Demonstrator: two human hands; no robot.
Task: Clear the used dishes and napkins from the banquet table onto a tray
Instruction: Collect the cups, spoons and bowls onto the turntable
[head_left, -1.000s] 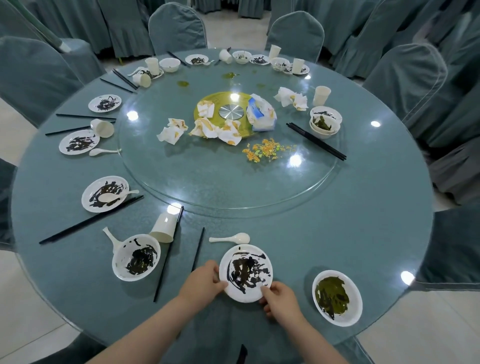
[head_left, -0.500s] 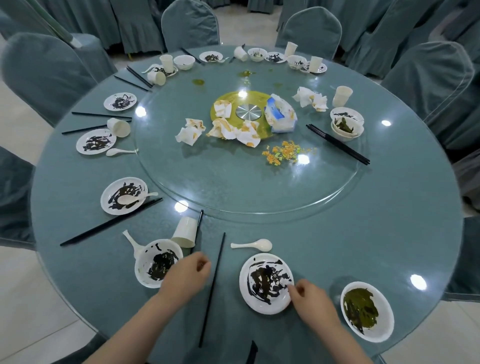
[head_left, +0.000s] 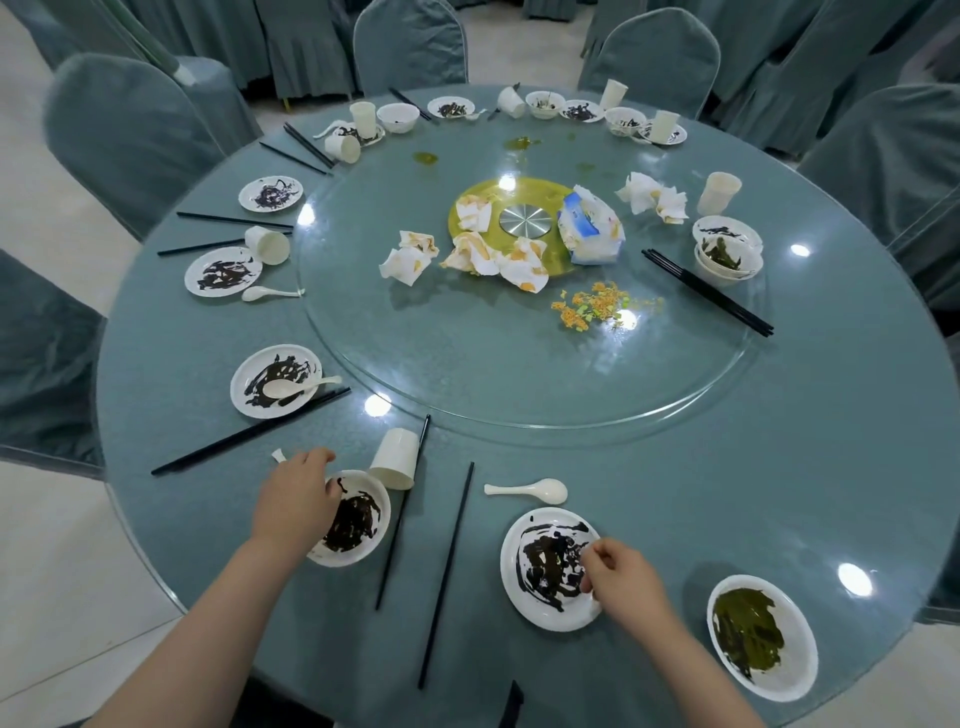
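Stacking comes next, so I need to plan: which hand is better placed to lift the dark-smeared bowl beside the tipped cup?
Left. The left hand already lies on the bowl's near rim beside the tipped cup. The right hand is occupied at the dark-smeared plate, across the chopsticks.

A tipped white paper cup (head_left: 395, 458) lies just behind the sauce-smeared white bowl (head_left: 356, 519), left of two black chopsticks (head_left: 447, 574).

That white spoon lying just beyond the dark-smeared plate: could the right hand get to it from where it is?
Probably yes. The spoon lies alone on the table just past the plate that the right hand rests on. Nothing stands between them; the chopsticks lie off to the side.
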